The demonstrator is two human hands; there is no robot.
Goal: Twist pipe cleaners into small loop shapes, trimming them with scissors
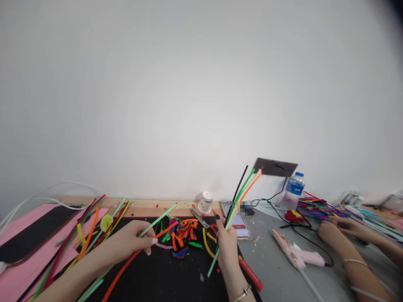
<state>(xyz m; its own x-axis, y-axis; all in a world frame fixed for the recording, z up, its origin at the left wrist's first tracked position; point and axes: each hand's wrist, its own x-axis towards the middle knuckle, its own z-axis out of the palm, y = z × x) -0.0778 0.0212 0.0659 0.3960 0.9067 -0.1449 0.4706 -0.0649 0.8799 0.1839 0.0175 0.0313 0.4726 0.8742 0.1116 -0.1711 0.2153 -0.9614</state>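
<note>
My left hand (138,241) is closed, pinching an orange pipe cleaner (124,268) and a pale green pipe cleaner (161,218) over the black mat (176,281). My right hand (228,243) grips a bundle of pipe cleaners (244,191) in black, green, cream and orange, which point up and away from me. Between the hands lies a heap of short curled pipe cleaner pieces (185,230), mostly orange, with green and blue ones. Scissors (200,219) rest behind that heap, and yellow bent pieces (208,245) are beside my right hand.
An upturned paper cup (205,203) and a phone (237,224) stand along the back. To the right are a pink glue gun (297,253), a water bottle (293,191) and a co-worker's hands (340,230). Loose pipe cleaners (90,226) and pink sheets (28,272) cover the left.
</note>
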